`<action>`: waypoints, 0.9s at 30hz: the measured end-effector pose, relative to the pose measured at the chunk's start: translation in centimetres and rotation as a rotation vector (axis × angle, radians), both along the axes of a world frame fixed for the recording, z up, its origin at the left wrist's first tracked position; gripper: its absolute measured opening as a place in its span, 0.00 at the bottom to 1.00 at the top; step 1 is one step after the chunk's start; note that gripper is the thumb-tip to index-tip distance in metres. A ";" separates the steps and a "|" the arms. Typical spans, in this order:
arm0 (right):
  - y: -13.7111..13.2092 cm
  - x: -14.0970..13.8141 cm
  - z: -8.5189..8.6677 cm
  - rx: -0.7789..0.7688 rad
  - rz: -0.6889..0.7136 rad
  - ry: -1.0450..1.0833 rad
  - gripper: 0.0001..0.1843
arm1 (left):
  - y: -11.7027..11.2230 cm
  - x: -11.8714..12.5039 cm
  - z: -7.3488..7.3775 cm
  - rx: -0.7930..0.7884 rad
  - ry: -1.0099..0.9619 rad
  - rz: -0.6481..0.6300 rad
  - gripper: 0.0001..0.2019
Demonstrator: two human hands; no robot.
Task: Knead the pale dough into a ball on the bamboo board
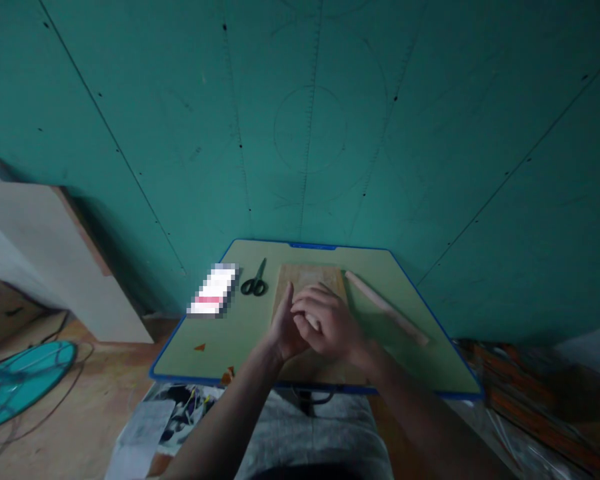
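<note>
Head cam, only view I've got. Both hands meet over a wooden board (307, 280) lying flat mid-table. Left hand (284, 330) upright on its edge, fingers straight and together, palm toward the right. Right hand (330, 323) curled, fingers folded in against the left palm; the two are touching. Can't tell if anything is pinched between them, nothing visible in the grip. Board sits under and beyond the hands, far end clear, near end hidden by wrists.

Table (215, 343) is pale green w/ blue rim, pushed against a teal wall (300, 120). Left of board: black-handled scissors (255, 281), just beside it, blades pointing away. Further left, a blurred white/pink flat item (213, 291), can't ID. Right of board: a wooden stick (386, 308) lying diagonal, near but apart. Small orange scraps (200, 347) at near-left of table. Teal fan (15, 380) on floor, far left.
</note>
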State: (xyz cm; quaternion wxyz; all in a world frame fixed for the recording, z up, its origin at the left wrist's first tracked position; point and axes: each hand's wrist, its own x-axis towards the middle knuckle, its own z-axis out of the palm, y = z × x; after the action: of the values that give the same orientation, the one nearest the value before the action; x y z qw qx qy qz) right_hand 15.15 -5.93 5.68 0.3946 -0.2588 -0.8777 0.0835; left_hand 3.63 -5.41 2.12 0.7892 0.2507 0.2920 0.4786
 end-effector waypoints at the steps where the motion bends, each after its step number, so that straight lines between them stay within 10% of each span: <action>1: 0.0 0.2 0.2 -0.027 0.023 0.003 0.11 | -0.1 -0.4 0.1 -0.077 -0.039 -0.060 0.31; 8: 1.1 1.7 0.1 0.036 -0.056 0.059 0.16 | 0.1 -0.9 0.7 -0.087 -0.093 -0.217 0.33; 18: 4.4 1.4 -3.0 -0.360 -0.492 -0.133 0.27 | -1.0 -6.2 -1.4 0.193 0.281 0.548 0.21; 27: 4.9 -1.9 -3.6 -0.328 -0.710 -0.587 0.19 | -2.8 -7.4 -3.9 0.087 0.206 0.524 0.18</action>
State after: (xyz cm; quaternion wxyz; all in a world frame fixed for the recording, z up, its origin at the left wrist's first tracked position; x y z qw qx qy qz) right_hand 13.24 -1.04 2.04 0.0886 -0.6136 -0.7846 0.0042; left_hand -3.77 -8.22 -1.79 0.5932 0.2476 0.4048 0.6503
